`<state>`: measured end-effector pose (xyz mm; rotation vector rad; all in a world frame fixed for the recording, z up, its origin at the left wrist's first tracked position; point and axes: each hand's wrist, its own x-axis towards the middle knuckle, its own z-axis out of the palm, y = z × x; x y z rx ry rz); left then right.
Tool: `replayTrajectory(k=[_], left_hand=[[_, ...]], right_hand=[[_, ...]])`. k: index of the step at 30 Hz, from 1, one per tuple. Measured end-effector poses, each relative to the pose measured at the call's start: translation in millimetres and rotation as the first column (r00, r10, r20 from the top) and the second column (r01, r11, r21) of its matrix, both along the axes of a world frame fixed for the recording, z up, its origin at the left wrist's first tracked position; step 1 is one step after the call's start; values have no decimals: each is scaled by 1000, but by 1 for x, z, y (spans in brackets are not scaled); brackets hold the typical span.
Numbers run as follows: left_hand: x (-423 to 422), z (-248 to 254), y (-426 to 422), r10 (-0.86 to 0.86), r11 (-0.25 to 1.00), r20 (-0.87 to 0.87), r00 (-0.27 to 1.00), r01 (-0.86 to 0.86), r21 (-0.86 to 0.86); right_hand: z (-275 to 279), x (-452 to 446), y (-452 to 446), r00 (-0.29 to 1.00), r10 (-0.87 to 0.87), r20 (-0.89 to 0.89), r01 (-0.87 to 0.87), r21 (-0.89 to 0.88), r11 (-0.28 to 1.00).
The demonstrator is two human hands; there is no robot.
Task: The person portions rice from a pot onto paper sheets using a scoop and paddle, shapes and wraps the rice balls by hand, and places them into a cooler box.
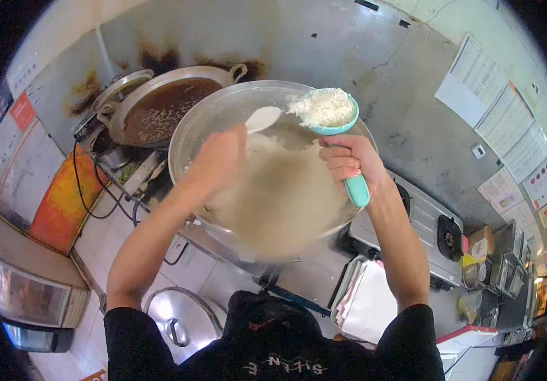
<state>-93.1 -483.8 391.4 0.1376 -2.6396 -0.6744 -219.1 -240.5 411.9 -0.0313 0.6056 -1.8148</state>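
My right hand (353, 159) is wrapped around the handle of a teal scoop (356, 190), raised over the far right rim of a large metal pot (181, 136). White, grainy food that looks like cooked rice (325, 108) heaps above the scoop's bowl. My left hand (222, 159), a little blurred, is closed on a white spoon (264, 119) over the pot's left side. The spoon's tip points toward the scoop, apart from it. A beige blur hides much of the pot's contents.
At the left stands a wide two-handled pan (168, 111) of brown liquid, with a smaller pan (124, 89) behind it. A gas stove (422, 222) is at the right, near a stack of white sheets (368, 298). A lidded metal pot (181, 324) stands below left. Black cables hang nearby.
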Motion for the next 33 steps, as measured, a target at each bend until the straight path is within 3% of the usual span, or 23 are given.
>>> replayTrajectory(k=[3, 5, 6, 7, 8, 9, 10, 11, 13, 14, 15, 16, 18, 20, 22, 24, 26, 27, 28, 30, 31, 32, 33], left_hand=[[-17, 0, -17, -26, 993, 35, 999, 29, -113], [-21, 13, -16, -8, 987, 317, 948, 58, -148], [-21, 15, -15, -26, 985, 323, 946, 79, -152], [-18, 15, -12, 50, 956, 337, 940, 53, -289], [-15, 17, -5, 123, 906, 337, 934, 33, -422], [-7, 19, 7, 106, 873, 171, 980, -10, -487], [6, 24, 21, 68, 841, 5, 998, -55, -538], [20, 38, 41, -27, 879, -74, 997, -11, -477], [54, 55, 94, -180, 959, -181, 967, 132, -250], [67, 52, 116, -225, 974, -207, 952, 214, -75], [74, 42, 129, -479, 872, -148, 865, 489, 35], [80, 29, 142, -689, 692, -128, 713, 700, 176], [68, -27, 191, -911, 356, 5, 412, 783, 511], [55, -118, 257, -925, 364, 162, 343, 683, 633], [38, -205, 316, -836, 528, 458, 303, 671, 520], [44, -276, 354, -833, 539, 428, 351, 691, 482], [52, -334, 389, -812, 576, 362, 457, 727, 374], [55, -345, 401, -798, 596, 328, 505, 738, 315], [55, -347, 408, -794, 601, 345, 501, 733, 319], [55, -351, 416, -662, 670, 595, 455, 715, 199], [64, -380, 408, -779, 610, 299, 551, 778, 154], [66, -382, 409, -774, 614, 309, 552, 773, 157], [65, -385, 411, -735, 636, 398, 548, 762, 124]], right_hand=[[-1, 11, 18, 998, 25, -53, -26, -27, 999], [-6, 19, 34, 999, 34, -36, -37, -88, 995], [-6, 26, 42, 1000, 21, -22, -24, -104, 994], [-6, 33, 50, 1000, 9, -7, -10, -120, 993], [-19, 34, 60, 1000, -18, 0, 18, -125, 992], [-41, 32, 71, 991, 113, -70, -131, -366, 921], [-41, 51, 88, 996, 70, 48, -43, -425, 904], [-41, 69, 104, 986, 37, 165, 47, -478, 877], [-59, 106, 139, 977, -107, 186, 188, -499, 846], [-70, 120, 155, 861, -348, 372, 477, -347, 808], [-81, 134, 171, 672, -586, 453, 708, -162, 687], [-118, 152, 203, 558, -774, 298, 813, -9, 582], [-193, 188, 266, 340, -924, -176, 902, 340, 267], [-222, 213, 314, 642, -746, 175, 753, 40, 657], [-225, 224, 331, 588, -804, 94, 788, 160, 595], [-244, 243, 350, 494, -861, -120, 785, 487, 382], [-254, 249, 362, 470, -863, -187, 782, 542, 308], [-252, 246, 364, 436, -727, -531, 844, 521, 126], [-244, 244, 363, 391, -655, -646, 878, 476, 53], [-250, 243, 374, 318, -469, -824, 923, 383, -45], [-272, 245, 379, 307, -216, -927, 926, 343, -158], [-299, 247, 384, 297, 59, -953, 929, 274, -250], [-326, 252, 390, 306, 238, -922, 944, 261, -202]])
